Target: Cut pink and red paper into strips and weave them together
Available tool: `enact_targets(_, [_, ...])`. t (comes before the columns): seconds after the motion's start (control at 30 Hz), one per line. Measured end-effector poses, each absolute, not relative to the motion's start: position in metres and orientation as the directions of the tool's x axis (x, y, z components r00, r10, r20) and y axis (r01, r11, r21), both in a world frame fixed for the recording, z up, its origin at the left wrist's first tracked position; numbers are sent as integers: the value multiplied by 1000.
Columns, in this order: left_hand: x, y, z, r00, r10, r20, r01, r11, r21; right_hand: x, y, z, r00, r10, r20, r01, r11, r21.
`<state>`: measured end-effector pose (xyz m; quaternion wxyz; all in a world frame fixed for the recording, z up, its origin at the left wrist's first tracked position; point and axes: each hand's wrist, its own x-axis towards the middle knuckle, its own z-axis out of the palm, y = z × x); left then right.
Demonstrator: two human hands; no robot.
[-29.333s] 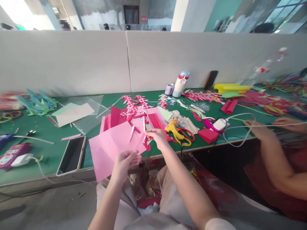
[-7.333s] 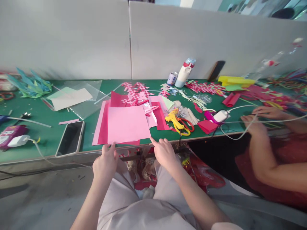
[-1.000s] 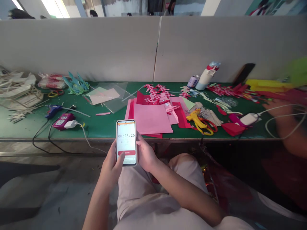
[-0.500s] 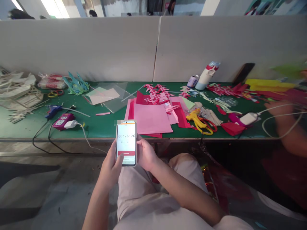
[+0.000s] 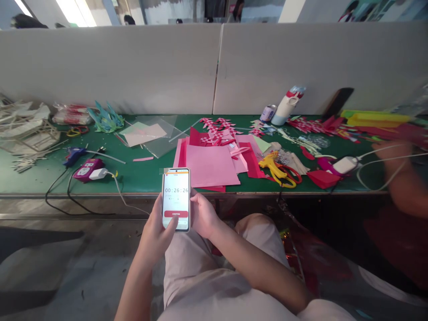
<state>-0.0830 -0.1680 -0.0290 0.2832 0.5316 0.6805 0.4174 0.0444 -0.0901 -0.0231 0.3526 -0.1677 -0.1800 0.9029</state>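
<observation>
A smartphone [image 5: 175, 198] is held upright over my lap, its lit screen showing a timer at 00:26:26 above a red button. My left hand [image 5: 157, 227] grips its left side, with the thumb over the lower screen just below that button. Along the right edge, my right hand [image 5: 204, 216] is closed on the phone; some of its fingers are hidden behind it. Just beyond the phone, pink paper sheets [image 5: 212, 165] lie at the table's front edge, with red sheets under them and folded pink-and-red checkered paper pieces [image 5: 220, 131] behind.
On the green table [image 5: 160, 176] lie a blue glue gun [image 5: 74, 156], a yellow glue gun [image 5: 276, 168] and a purple power strip [image 5: 87, 170] with cords. A bottle [image 5: 286, 107] and a can [image 5: 268, 113] stand near the partition [image 5: 110, 71]. Another person's arm [image 5: 401, 178] reaches in at right.
My left thumb has slid slightly right across the lower screen. The other person's arm at the right has shifted, and the blurred green shape there is gone from above the table.
</observation>
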Motion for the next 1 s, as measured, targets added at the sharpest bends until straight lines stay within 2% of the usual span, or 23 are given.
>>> enact_targets(0.23, [-73, -166, -13, -289, 957, 19, 575, 158, 803, 47, -92, -10, -673, 706, -220, -558, -680, -476])
enact_targets(0.4, [-70, -163, -15, -300, 951, 72, 652, 150, 744, 47, -93, -7, -667, 698, -261, -547, -696, -465])
enact_targets(0.67, [-63, -158, -20, -377, 924, 70, 767, 269, 583, 42, -93, -18, -644, 725, -243, -588, -673, -448])
enact_targets(0.9, [-62, -156, -22, -403, 909, 105, 794, 290, 534, 42, -93, -18, -617, 744, -255, -593, -653, -471])
enact_targets(1.0, [-63, -153, -18, -410, 909, 77, 790, 312, 528, 42, -94, -17, -611, 758, -229, -594, -630, -500])
